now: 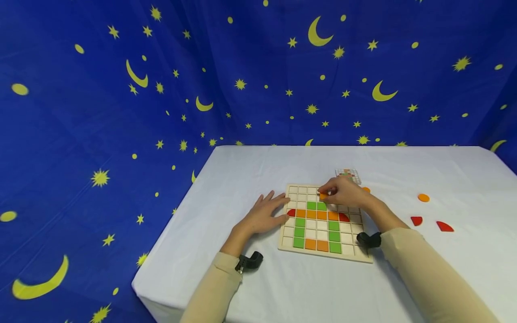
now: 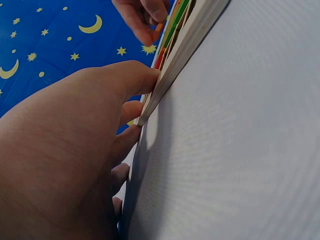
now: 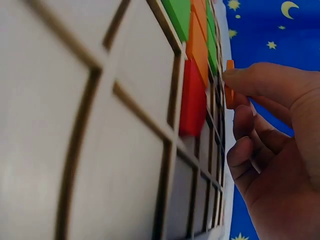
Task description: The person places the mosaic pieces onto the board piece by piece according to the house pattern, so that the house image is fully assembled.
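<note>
A wooden grid board [image 1: 296, 249] lies on the table with green, orange and red tiles set in its squares. My right hand [image 1: 343, 193] pinches an orange piece [image 3: 229, 95] between thumb and finger, over the board's far rows, just beyond two green tiles [image 1: 316, 206]. The piece's full outline is partly hidden by the fingers. At the board's left edge, my left hand [image 1: 264, 215] has its fingers spread, thumb and fingertips touching the wooden rim [image 2: 167, 85]. A row of orange tiles [image 1: 316, 214] runs between two rounded red tiles [image 1: 344, 217] on the board.
Behind the right hand lies a pattern card [image 1: 354, 176] with a small coloured grid. Loose on the white cloth [image 1: 404, 278] to the right are an orange disc [image 1: 423, 198] and two red quarter-round pieces [image 1: 445, 226]. Another orange piece [image 1: 366, 189] shows partly behind the right wrist.
</note>
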A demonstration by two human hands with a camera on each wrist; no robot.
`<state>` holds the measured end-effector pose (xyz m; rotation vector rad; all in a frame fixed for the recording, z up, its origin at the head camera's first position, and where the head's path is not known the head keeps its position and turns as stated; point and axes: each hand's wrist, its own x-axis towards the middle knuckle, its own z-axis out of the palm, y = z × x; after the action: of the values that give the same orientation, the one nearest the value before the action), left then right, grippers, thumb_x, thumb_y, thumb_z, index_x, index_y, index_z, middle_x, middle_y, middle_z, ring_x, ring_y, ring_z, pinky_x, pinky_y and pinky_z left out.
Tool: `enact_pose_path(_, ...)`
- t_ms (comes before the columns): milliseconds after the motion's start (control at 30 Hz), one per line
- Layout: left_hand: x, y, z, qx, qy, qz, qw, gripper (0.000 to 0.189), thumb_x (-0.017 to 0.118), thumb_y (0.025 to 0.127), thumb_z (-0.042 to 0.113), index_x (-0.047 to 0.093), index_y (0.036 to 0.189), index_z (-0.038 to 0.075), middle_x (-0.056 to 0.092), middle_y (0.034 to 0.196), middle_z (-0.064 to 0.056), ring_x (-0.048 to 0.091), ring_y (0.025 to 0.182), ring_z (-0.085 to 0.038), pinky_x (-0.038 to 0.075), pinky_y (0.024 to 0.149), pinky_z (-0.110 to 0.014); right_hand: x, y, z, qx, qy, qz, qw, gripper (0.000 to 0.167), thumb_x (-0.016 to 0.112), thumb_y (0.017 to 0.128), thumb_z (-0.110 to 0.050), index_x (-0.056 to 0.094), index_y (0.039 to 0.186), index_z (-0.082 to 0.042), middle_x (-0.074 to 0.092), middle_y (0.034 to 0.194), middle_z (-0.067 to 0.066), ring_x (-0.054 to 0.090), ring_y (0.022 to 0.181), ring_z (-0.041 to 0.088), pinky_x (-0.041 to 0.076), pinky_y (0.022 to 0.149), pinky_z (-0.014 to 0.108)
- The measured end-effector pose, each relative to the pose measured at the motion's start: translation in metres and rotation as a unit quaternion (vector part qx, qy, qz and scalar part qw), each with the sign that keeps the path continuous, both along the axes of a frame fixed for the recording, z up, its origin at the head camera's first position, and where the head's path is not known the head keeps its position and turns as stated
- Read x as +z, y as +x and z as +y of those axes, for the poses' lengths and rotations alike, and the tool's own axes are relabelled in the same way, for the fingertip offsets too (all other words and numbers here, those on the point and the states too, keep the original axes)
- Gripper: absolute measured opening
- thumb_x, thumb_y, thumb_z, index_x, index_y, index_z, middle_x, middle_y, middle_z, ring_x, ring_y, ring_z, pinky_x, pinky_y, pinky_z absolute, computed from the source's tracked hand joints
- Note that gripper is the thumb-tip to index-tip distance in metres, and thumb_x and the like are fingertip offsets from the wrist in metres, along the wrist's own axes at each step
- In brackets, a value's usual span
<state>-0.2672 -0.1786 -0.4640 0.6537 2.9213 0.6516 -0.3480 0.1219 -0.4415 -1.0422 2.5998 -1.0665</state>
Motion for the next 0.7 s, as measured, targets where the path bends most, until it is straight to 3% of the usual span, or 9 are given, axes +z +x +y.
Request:
enact_pose_path(233,0.0,0.0,0.001,-0.001,0.001,-0.001,1.0,0.059,0.051,0.094,0.053,0.041,0.147,0.031,0.027,0.155,0.01,0.009,0.145,-0.022,0.001,0.116,-0.045,-0.001,-0.002,-0.005,0.012,-0.003,-0.016,0.9998,0.026,0.071,0.086,-0.007,0.072,0.113,-0.004,0.066,0.102,0.005,0.062,0.089,0.019,0.054,0.075,0.036)
enact_pose_path(433,0.003,0.0,0.001,0.0,-0.002,-0.002,1.0,0.059,0.05,0.094,0.053,0.04,0.147,0.03,0.026,0.155,0.01,0.009,0.145,-0.021,0.001,0.116,-0.045,-0.002,-0.002,-0.003,0.0,0.008,-0.006,1.0,0.025,0.068,0.088,-0.008,0.073,0.112,-0.006,0.066,0.103,0.003,0.06,0.089,0.019,0.052,0.076,0.036)
enact_pose_path(700,0.002,0.0,0.0,-0.006,-0.003,0.0,1.0,0.059,0.05,0.094,0.053,0.04,0.148,0.031,0.026,0.155,0.011,0.009,0.145,-0.021,0.001,0.116,-0.046,0.002,0.003,0.02,-0.035,0.0,0.028,0.999,0.022,0.068,0.088,-0.007,0.073,0.109,-0.003,0.067,0.099,0.007,0.047,0.064,0.018,0.045,0.061,0.038)
